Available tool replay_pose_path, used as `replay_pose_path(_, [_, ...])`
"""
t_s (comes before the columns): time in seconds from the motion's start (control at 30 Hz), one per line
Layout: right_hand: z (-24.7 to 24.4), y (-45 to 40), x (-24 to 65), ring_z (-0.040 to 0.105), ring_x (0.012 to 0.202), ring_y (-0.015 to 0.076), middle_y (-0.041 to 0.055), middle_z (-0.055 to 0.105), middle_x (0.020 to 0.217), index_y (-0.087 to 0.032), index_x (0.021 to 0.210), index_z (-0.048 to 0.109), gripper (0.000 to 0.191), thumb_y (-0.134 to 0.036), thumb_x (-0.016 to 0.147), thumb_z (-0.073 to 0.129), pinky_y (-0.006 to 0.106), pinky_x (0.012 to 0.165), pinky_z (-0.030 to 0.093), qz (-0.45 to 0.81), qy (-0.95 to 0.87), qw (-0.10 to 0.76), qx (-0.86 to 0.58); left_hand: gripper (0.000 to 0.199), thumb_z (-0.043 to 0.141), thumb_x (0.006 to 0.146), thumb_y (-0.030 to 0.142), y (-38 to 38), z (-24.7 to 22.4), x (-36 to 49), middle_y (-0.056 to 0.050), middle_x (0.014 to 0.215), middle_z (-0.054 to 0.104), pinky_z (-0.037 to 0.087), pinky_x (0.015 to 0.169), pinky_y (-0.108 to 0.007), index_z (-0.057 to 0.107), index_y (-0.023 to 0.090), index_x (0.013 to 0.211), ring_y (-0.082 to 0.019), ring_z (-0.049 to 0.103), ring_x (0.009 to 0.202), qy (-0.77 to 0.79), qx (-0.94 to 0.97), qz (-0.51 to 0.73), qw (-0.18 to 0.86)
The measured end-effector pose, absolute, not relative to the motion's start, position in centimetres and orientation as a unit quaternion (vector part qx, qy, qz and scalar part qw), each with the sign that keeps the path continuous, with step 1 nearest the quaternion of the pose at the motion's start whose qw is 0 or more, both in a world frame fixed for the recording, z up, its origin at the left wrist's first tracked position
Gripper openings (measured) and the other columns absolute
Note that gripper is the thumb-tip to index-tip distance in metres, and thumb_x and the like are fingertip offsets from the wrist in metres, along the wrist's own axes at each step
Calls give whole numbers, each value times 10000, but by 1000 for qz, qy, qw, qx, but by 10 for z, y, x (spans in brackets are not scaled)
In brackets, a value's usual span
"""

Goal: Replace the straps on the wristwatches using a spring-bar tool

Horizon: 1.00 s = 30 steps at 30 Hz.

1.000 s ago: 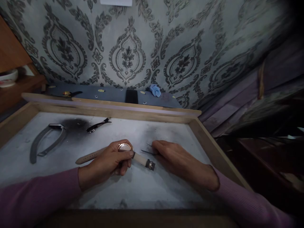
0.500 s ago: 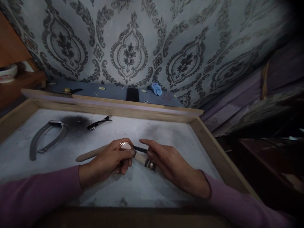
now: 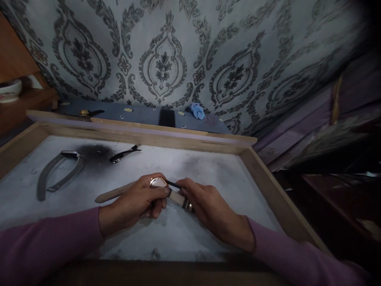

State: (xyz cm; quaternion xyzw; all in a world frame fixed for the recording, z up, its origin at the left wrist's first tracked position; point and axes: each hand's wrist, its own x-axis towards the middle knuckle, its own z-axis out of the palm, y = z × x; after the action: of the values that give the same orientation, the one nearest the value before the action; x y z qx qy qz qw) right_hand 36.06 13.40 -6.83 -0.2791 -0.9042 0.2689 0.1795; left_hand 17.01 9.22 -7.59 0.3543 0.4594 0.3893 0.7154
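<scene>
My left hand (image 3: pixel 143 196) is closed on a wristwatch (image 3: pixel 158 182) with a gold-rimmed case, its shiny round back turned up. One half of the pale strap (image 3: pixel 111 195) sticks out to the left; the buckle half (image 3: pixel 177 198) runs down to the right. In my right hand (image 3: pixel 208 202), between thumb and fingers, is a thin dark tool (image 3: pixel 172 184) with its end at the edge of the watch case. The exact kind of tool cannot be made out. Part of the buckle is hidden by the right fingers.
A wooden-framed tray table (image 3: pixel 205 147) surrounds the work. On its white surface lie a grey-strapped watch (image 3: pixel 49 172) and a small black strap-like piece (image 3: pixel 125 153). Beyond the rim are a dark flat object (image 3: pixel 167 118), a blue crumpled item (image 3: pixel 197 111) and a black-strapped watch (image 3: pixel 86 113).
My right hand has shifted slightly left toward the watch, and its raised index finger has come down onto the dark tool. The left hand holds the watch in nearly the same place.
</scene>
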Motion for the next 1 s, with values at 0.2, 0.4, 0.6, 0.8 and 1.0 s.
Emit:
replay_pose_path(0.2, [-68,132,360,464,512,97,-25,535,650,-165,999,500,180,-69,918,371,196,487,351,273,-902,186,-280,199,645,755,314,92,-75,170,56,526,565,194,304,-168,503,181,712,-35,401,308,457,347,394,718])
replay_pose_path(0.4, [-72,130,360,436,500,92,-40,498,627,-166,1010,483,203,-42,902,364,191,486,348,274,-905,185,-269,198,639,758,316,92,-75,170,58,522,560,192,308,-170,495,186,717,-39,398,312,466,346,387,716])
replay_pose_path(0.6, [-72,129,360,481,537,108,0,567,687,-151,1043,469,199,-63,910,349,210,505,365,266,-907,166,-282,213,642,770,327,93,-76,170,60,521,556,189,310,-172,496,183,714,-33,391,310,460,350,388,718])
replay_pose_path(0.8, [-69,128,358,575,642,159,63,628,770,-134,1034,497,249,-52,872,326,262,576,420,253,-916,137,-281,204,647,751,316,93,-76,170,57,519,562,196,310,-167,492,185,721,-36,391,308,461,344,391,718])
replay_pose_path(1.0, [-67,127,357,533,595,138,35,598,740,-142,1009,504,259,-38,845,333,238,545,384,263,-909,123,-300,205,645,760,331,93,-76,170,59,518,557,191,307,-165,504,186,730,-36,388,306,462,342,390,719])
